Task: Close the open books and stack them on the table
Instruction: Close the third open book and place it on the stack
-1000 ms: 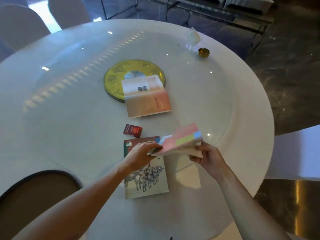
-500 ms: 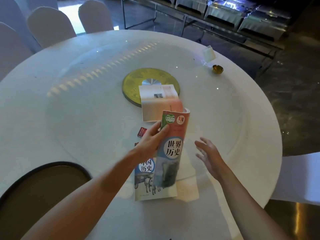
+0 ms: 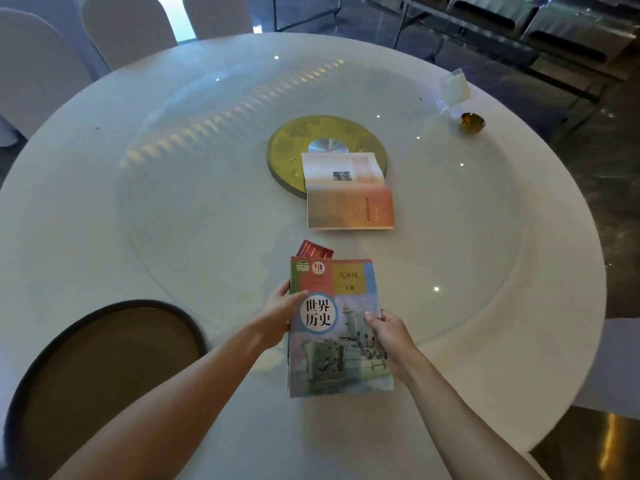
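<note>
i see my left hand (image 3: pixel 277 317) and right hand (image 3: pixel 389 332) clasping the closed history book (image 3: pixel 337 327) by its side edges, flat on another book. beyond lie a red packet (image 3: pixel 313 250) and an open book (image 3: pixel 348 192) on the table (image 3: pixel 138 202).

Red box (image 3: pixel 314 250) just beyond closed book (image 3: pixel 337 327); open book (image 3: pixel 349 194) farther; sides free.

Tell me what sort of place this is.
Probably a restaurant or banquet hall: a large round table with a glass turntable, fabric-covered chairs, and what look like covered serving dishes behind.
</note>
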Demonstrator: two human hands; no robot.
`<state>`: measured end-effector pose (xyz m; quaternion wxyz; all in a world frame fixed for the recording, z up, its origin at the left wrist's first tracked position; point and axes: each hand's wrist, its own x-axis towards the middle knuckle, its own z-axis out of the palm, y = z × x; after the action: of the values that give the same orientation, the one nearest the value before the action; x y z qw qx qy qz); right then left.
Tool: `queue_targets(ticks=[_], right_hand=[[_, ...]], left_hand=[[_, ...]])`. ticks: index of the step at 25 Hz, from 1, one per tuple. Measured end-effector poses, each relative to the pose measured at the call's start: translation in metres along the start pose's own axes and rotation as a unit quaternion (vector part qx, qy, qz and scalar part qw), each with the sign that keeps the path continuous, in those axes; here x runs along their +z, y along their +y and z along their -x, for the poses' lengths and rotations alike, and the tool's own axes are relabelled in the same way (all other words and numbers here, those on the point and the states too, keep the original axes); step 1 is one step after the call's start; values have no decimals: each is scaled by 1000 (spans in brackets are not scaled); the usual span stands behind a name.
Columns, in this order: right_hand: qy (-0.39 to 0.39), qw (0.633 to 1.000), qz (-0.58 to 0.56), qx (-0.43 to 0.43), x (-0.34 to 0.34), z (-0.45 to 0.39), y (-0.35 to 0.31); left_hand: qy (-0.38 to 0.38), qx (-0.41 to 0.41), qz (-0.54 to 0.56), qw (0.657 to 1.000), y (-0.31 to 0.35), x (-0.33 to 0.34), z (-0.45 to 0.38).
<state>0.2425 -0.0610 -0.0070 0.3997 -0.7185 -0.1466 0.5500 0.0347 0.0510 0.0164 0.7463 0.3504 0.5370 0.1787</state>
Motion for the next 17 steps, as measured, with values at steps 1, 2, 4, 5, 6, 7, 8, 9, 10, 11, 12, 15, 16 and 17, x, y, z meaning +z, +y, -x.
queue_targets(ticks=[1, 2, 4, 5, 6, 7, 8, 9, 10, 11, 12, 15, 16, 17], right_hand=[[7, 1000, 3, 13, 4, -5, 7], [14, 1000, 5, 21, 6, -10, 13], [28, 999, 36, 25, 11, -18, 22], [36, 998, 54, 22, 13, -20, 25], [44, 996, 69, 21, 16, -23, 28], [50, 995, 83, 20, 17, -25, 30], [52, 993, 103, 20, 18, -25, 30], [54, 990, 130, 14, 19, -26, 30], [57, 985, 165, 3, 20, -27, 30], [66, 977, 203, -13, 19, -28, 29], [74, 967, 243, -34, 19, -29, 28], [74, 942, 321, -60, 14, -37, 25], [67, 938, 335, -52, 12, -41, 25], [62, 934, 349, -45, 11, -42, 25]], left_hand=[[32, -25, -18, 999, -11, -2, -4], [62, -45, -27, 997, -22, -4, -8], [105, -56, -46, 992, -43, -7, -14], [114, -54, -66, 990, -52, -6, -16], [117, -47, -82, 989, -58, -5, -16], [112, -37, -94, 989, -62, -3, -16], [113, -28, -103, 988, -65, -1, -16], [120, -23, -116, 986, -65, 1, -16], [132, -21, -138, 981, -64, 3, -14], [153, -25, -170, 973, -66, 2, -17], [162, -34, -207, 964, -69, -1, -21], [139, -32, -220, 965, -77, -3, -26], [136, -28, -219, 966, -75, -1, -24], [137, -19, -221, 965, -74, 0, -24]])
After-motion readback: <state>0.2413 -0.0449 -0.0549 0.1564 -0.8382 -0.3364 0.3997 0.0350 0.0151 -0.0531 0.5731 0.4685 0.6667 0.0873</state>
